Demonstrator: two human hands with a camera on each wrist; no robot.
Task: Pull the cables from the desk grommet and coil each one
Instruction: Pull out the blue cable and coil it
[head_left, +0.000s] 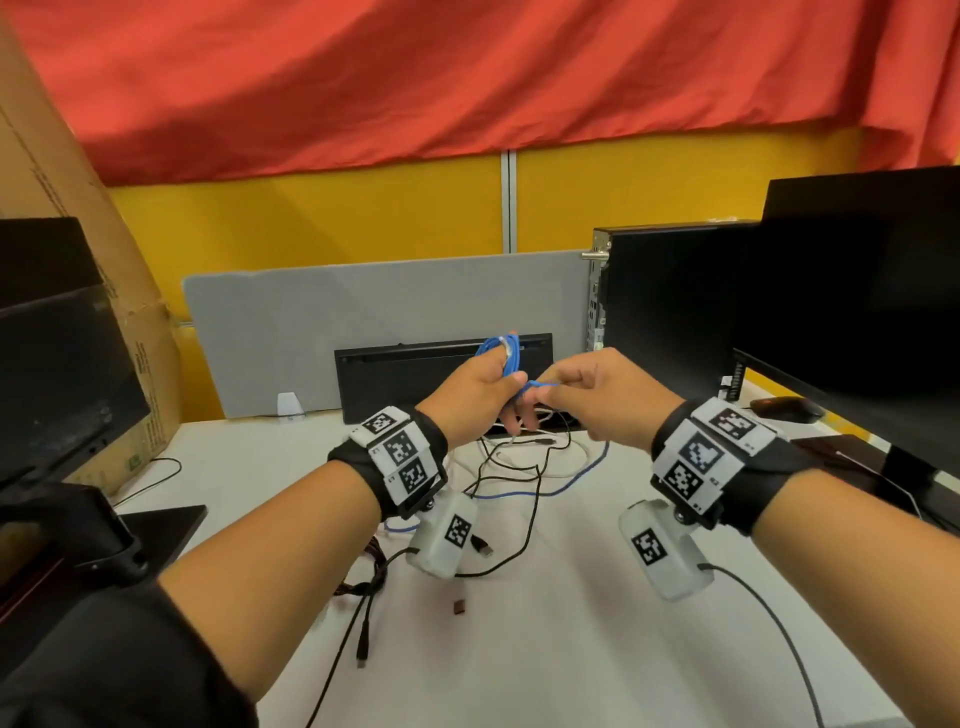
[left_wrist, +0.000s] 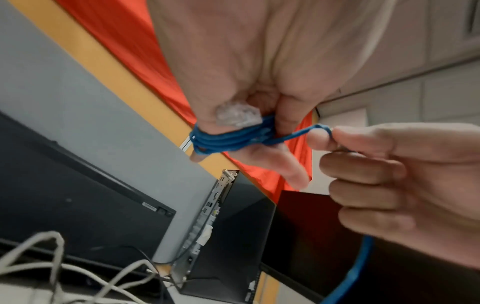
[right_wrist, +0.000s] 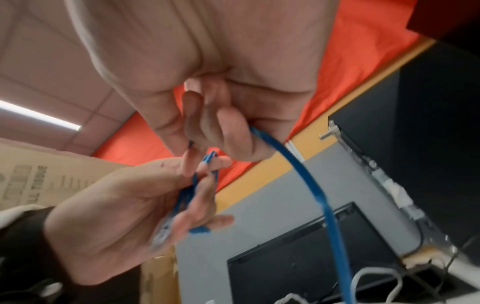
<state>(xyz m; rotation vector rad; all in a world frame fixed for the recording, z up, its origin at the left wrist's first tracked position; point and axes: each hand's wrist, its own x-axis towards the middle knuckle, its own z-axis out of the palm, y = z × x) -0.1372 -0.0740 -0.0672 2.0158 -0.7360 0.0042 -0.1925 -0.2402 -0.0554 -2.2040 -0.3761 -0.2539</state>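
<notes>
Above the white desk (head_left: 571, 649), left hand (head_left: 480, 387) gripping coiled blue cable (head_left: 501, 351), right hand (head_left: 605, 397) pinching its loose strand, tangled white and black cables (head_left: 519, 467) below, keyboard (head_left: 415, 369) behind, cardboard box (head_left: 78, 208) print unreadable

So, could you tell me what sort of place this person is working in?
Most likely an office cubicle: a white desk with a yellow partition behind, black monitors, a desktop computer, and loose cables.
</notes>
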